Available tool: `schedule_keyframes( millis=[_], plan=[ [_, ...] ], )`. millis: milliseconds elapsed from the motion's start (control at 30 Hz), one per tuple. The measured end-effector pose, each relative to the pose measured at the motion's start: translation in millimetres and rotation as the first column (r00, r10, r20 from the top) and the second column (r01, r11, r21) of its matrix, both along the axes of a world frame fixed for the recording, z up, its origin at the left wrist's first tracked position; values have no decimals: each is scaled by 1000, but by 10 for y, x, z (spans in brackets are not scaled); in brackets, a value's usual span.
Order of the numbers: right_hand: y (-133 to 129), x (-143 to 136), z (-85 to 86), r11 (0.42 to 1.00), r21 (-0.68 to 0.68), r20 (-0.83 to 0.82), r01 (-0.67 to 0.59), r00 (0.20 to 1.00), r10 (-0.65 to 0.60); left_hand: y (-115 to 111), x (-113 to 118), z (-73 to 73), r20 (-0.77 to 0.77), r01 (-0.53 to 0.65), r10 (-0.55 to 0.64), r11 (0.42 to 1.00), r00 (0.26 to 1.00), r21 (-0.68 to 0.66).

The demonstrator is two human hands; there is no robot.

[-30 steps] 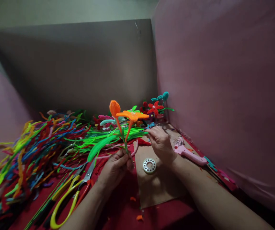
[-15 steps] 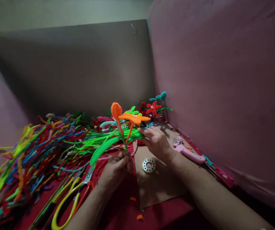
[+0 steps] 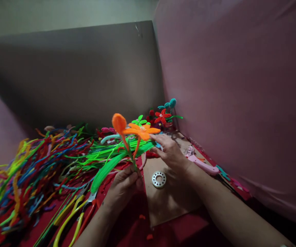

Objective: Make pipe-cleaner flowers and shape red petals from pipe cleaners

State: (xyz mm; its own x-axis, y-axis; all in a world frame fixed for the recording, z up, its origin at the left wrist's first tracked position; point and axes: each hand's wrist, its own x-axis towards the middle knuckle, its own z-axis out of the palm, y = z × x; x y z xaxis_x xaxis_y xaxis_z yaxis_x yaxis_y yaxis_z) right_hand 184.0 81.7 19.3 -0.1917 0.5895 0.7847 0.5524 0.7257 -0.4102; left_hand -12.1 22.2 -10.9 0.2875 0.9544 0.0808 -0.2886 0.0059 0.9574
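My left hand [image 3: 127, 183] is closed round the green stem of a pipe-cleaner flower [image 3: 132, 152]. This stem carries an orange bud [image 3: 118, 123] and an open orange blossom [image 3: 143, 130], each on its own orange stalk. Two long green leaves spread from it, the left leaf [image 3: 106, 169] drooping and the right leaf [image 3: 144, 149] reaching toward my right hand [image 3: 170, 151]. The thumb and fingers of that hand are at the right leaf's tip, one on each side, with a small gap showing behind. The lower stem is hidden in my left palm.
Loose colourful pipe cleaners [image 3: 34, 171] heap up at left, with green ones [image 3: 91, 154] behind the flower. Yellow-handled scissors [image 3: 72, 219] lie by my left forearm. A metal ring [image 3: 159, 179] sits on a board [image 3: 168, 209]. At right lies a pink glue gun [image 3: 203, 165]; finished flowers [image 3: 163, 116] stand behind.
The flower has tilted a little left, and its orange blossom shows its face more. Both hands keep nearly the same places; the whole view has shifted slightly.
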Motion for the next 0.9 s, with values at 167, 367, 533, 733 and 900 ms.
schedule_keyframes(
  millis=[167,367,533,733,900],
  plan=[
    [44,13,-28,989,-127,-229,75,968,-102,4,-36,6,141,46,-44,999,989,-11],
    [-7,-88,-112,999,-6,-138,40,990,-40,-40,14,39,92,79,-74,995,993,-60],
    [-37,-47,-82,996,-92,-106,20,994,-30,-46,4,14,94,36,-29,997,995,-72],
    [-83,12,48,982,-183,124,49,992,-27,-8,-60,-46,61,-78,83,994,995,-81],
    [-56,7,100,912,-409,-15,-36,999,33,-36,-51,-49,-5,-102,102,989,995,-103]
  ],
)
